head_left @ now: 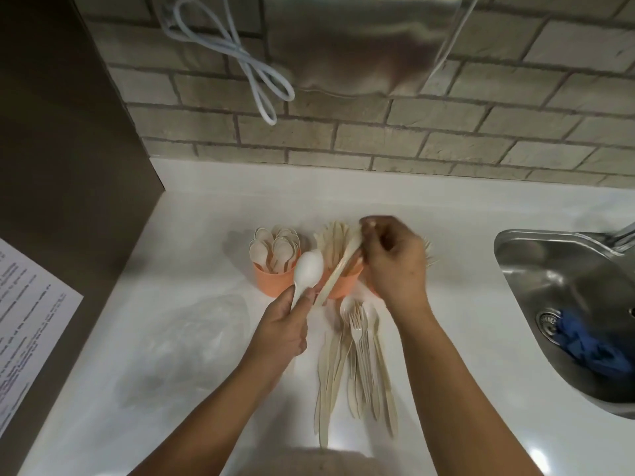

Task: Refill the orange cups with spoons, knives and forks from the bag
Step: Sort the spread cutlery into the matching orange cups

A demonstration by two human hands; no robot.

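Orange cups stand on the white counter: the left cup (271, 283) is packed with spoons, the middle cup (343, 285) holds knives, and a third sits mostly hidden behind my right hand, fork tines showing at its right. My left hand (285, 328) grips the handle of a white spoon (307, 267), bowl up, in front of the left cup. My right hand (391, 259) pinches a beige knife (338, 269) slanting over the middle cup. A pile of loose forks and knives (357, 365) lies on the counter between my forearms. The clear plastic bag (192, 345) lies flat at the left.
A steel sink (549, 290) with a blue cloth (584, 345) inside is at the right. A printed paper sheet (24, 324) lies on the brown surface at far left. A brick wall with a hanging white cable (254, 70) stands behind the counter.
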